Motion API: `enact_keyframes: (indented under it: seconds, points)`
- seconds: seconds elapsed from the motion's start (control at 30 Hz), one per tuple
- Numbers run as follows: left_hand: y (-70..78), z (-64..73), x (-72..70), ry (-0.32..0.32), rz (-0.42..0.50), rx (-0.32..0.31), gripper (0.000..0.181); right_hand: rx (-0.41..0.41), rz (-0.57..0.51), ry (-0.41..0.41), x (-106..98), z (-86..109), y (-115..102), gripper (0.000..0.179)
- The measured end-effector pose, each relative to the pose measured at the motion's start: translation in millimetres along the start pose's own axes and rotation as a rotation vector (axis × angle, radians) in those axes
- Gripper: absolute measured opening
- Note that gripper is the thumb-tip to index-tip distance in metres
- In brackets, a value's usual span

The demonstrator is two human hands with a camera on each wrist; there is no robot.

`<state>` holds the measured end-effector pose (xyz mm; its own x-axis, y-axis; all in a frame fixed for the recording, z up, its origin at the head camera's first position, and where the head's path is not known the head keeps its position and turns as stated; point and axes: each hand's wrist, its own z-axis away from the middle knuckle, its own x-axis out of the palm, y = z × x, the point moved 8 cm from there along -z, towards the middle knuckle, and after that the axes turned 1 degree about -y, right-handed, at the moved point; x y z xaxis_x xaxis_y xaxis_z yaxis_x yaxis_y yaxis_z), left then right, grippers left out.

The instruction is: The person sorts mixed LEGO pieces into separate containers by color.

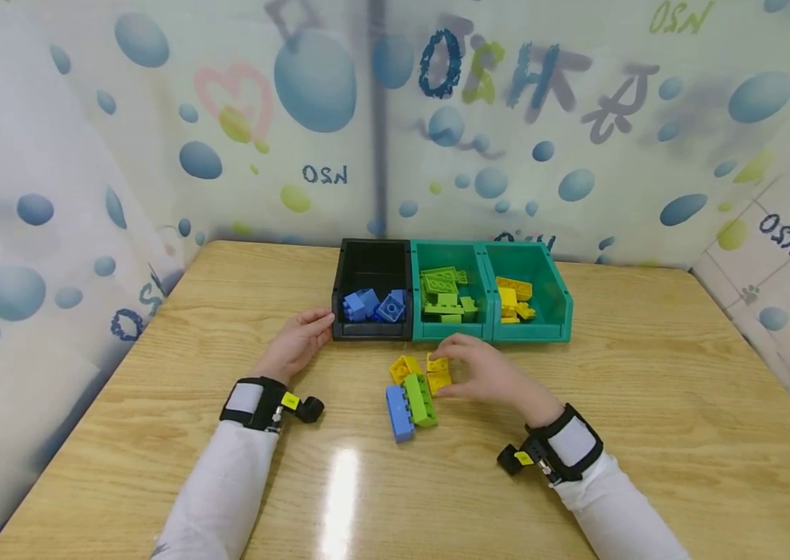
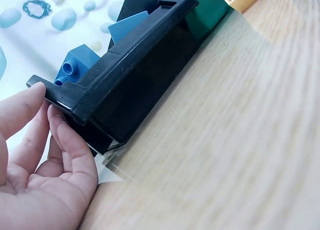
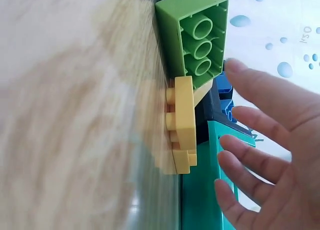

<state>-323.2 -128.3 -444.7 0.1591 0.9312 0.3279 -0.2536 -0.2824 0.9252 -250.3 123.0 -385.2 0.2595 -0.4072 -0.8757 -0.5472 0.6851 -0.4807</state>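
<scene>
My left hand (image 1: pixel 295 342) holds the left front corner of the black bin (image 1: pixel 372 332), fingertips at its rim. In the left wrist view, blue bricks (image 2: pixel 79 63) show above that rim. My right hand (image 1: pixel 486 373) reaches over the table with thumb and fingers spread around small yellow bricks (image 1: pixel 438 381). The right wrist view shows a gap between the fingers and the yellow piece (image 3: pixel 185 112). Beside these lie another yellow brick (image 1: pixel 405 368), a long green brick (image 1: pixel 421 400) and a long blue brick (image 1: pixel 399 414), grouped closely together.
A teal bin (image 1: pixel 452 332) with green bricks (image 1: pixel 442 281) stands against the black bin. To its right, another teal bin (image 1: pixel 532 333) holds yellow bricks (image 1: pixel 512 289). A patterned curtain (image 1: pixel 493 183) hangs behind the wooden table (image 1: pixel 654 404).
</scene>
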Motion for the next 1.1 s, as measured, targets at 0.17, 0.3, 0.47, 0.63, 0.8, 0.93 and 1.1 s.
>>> enact_keyframes:
  seconds: [0.17,0.3,0.47,0.63,0.8,0.93,1.1]
  points:
    - [0.9,1.1,-0.4,-0.003,-0.001,-0.002,0.032,0.0,0.007,-0.083,6.5,3.1,1.7,0.051]
    - [1.0,1.4,-0.5,-0.012,0.005,0.003,0.032,-0.008,0.013,-0.116,10.7,4.1,-0.5,0.05]
    - [0.9,0.8,-0.7,-0.009,0.003,0.005,0.033,-0.022,0.026,-0.136,14.5,4.6,-2.9,0.047]
    - [1.3,0.9,-0.6,-0.004,0.001,0.01,0.034,-0.026,0.023,-0.129,18.3,3.7,-1.0,0.043]
    - [1.7,0.9,0.5,-0.008,0.007,0.012,0.033,-0.012,0.014,-0.102,21.9,2.0,0.3,0.039]
    - [1.1,0.8,0.5,0.002,0.0,0.0,0.032,0.006,0.027,-0.086,24.0,0.5,-0.2,0.036]
    - [1.5,1.9,0.3,0.01,-0.005,-0.012,0.033,0.012,0.042,-0.077,24.8,-0.2,-1.4,0.035]
